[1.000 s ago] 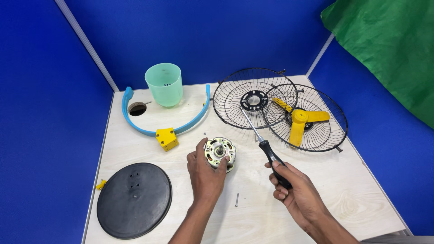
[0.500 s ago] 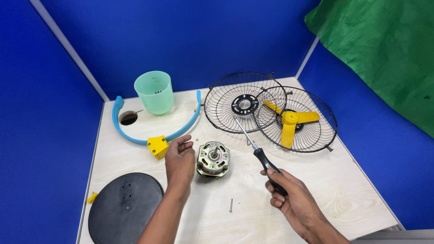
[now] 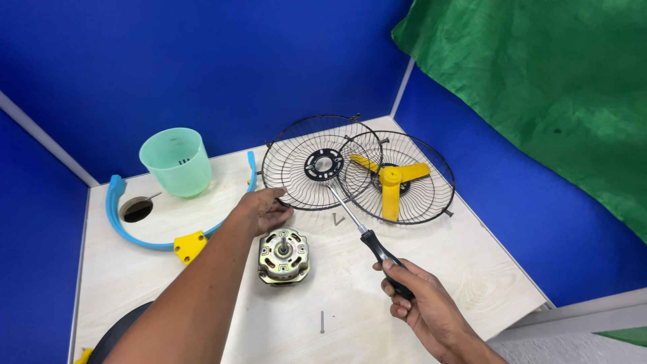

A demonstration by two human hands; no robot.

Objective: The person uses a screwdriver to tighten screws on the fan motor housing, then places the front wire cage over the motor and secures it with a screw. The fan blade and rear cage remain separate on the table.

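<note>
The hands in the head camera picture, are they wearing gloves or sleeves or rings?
No. The left hand and right hand are both bare, with no gloves, and no rings or watch can be seen. The forearms are bare too; no sleeve reaches into the picture. Short fingernails show on the right hand.

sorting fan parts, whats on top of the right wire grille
A yellow three-blade fan blade lies on the right wire grille. The left grille overlaps its edge. The blade covers the grille's hub.

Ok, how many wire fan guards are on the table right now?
2. One wire guard lies by the left hand; the other wire guard overlaps it on the right, with the yellow blade on it. None looks hidden.
</note>
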